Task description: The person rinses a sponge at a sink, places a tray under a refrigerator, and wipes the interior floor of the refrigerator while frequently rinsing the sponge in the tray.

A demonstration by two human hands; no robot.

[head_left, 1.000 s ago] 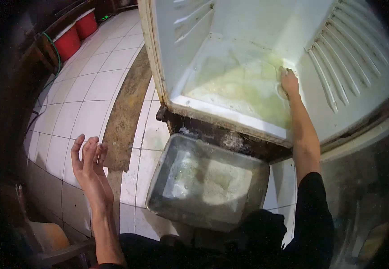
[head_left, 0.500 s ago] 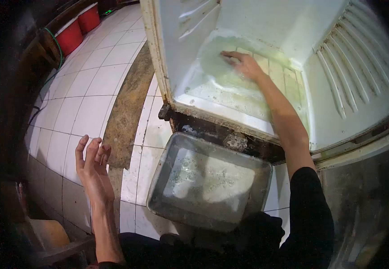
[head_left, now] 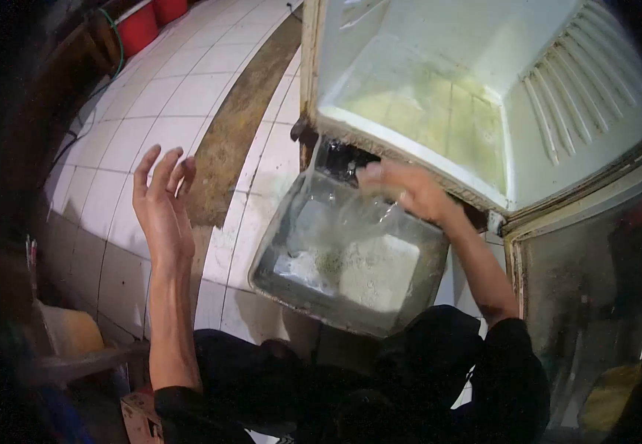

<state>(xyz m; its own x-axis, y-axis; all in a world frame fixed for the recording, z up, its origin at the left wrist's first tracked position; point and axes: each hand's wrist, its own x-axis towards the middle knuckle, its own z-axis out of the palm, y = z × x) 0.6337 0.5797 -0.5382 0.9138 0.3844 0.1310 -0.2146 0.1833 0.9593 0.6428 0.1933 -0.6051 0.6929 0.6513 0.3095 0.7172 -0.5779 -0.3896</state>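
Above the far right part of a grey basin point(head_left: 262, 255) is my right hand point(head_left: 410, 191), blurred by motion, its fingers pointing left. Water splashes in the basin beside it, over foamy liquid. Behind the basin stands an open, worn white cabinet point(head_left: 410, 144), its floor wet with greenish-yellow liquid. Water runs down at the cabinet's front left corner. My left hand point(head_left: 164, 200) is raised over the tiles at the left, palm up, fingers apart and slightly curled, holding nothing.
Red tubs point(head_left: 137, 31) and a green hose stand at the back left. The cabinet's door point(head_left: 587, 281) hangs open at the right. A brown strip point(head_left: 232, 126) crosses the white floor tiles point(head_left: 125, 148). A yellowish container point(head_left: 73, 331) is at the lower left.
My right hand has come out of the cabinet, down to the basin. Water now splashes in the basin, and the cabinet floor holds less liquid. My left hand stays open.
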